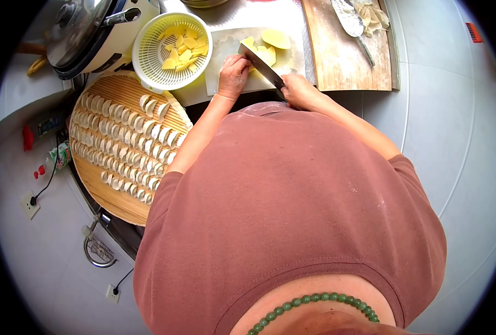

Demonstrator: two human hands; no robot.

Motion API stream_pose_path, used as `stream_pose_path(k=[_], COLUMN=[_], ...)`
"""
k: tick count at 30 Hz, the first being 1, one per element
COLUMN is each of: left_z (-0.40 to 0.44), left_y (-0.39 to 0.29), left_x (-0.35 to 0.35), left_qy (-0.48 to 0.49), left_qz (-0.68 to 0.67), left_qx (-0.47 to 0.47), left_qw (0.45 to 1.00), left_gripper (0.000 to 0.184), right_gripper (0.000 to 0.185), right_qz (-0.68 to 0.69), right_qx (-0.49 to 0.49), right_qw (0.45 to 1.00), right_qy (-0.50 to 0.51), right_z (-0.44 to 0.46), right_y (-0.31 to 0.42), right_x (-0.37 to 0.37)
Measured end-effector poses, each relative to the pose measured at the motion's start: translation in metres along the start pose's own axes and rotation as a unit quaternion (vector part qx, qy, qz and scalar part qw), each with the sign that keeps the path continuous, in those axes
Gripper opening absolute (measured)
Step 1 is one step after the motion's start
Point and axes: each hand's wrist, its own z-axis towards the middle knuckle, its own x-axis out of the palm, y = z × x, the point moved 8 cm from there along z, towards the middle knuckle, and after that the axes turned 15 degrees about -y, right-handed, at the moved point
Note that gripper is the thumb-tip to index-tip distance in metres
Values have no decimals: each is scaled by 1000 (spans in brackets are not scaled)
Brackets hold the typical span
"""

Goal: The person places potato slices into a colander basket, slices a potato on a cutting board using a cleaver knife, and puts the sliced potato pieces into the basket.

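My right hand (299, 91) is closed round the handle of a kitchen knife (266, 69), whose broad dark blade slants up and left over a pale cutting board (221, 49). Close by the blade, my left hand (233, 77) has its fingers curled together; what they grip is hidden, though a bit of yellow shows beside them. Beyond the knife lie a yellow potato piece (267, 55) and a larger cut potato half (276, 38). Left of the board, a white plastic colander (142, 62) holds several yellow potato slices (184, 51).
A round woven tray (117, 209) with rows of dumplings (128, 139) sits at the left. Behind it stands a lidded cooker (111, 42). On the right, a floury wooden board (337, 67) carries a metal scoop (353, 25) and a crumpled cloth-like item (372, 18).
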Motion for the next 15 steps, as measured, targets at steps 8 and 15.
stream_pose_path(k=[8,15], left_z=[-4,-3], left_y=[5,2], left_x=[1,-2], left_qy=[6,-18], left_qz=[13,8], left_qx=[-9,0], left_qw=[1000,1000], left_gripper=[9,10], right_gripper=[11,12], right_qz=[34,28], right_qx=[-5,20], right_qw=[999,999], right_qy=[-1,1], right_z=[5,-16], right_y=[-1,13], right_x=[4,-24])
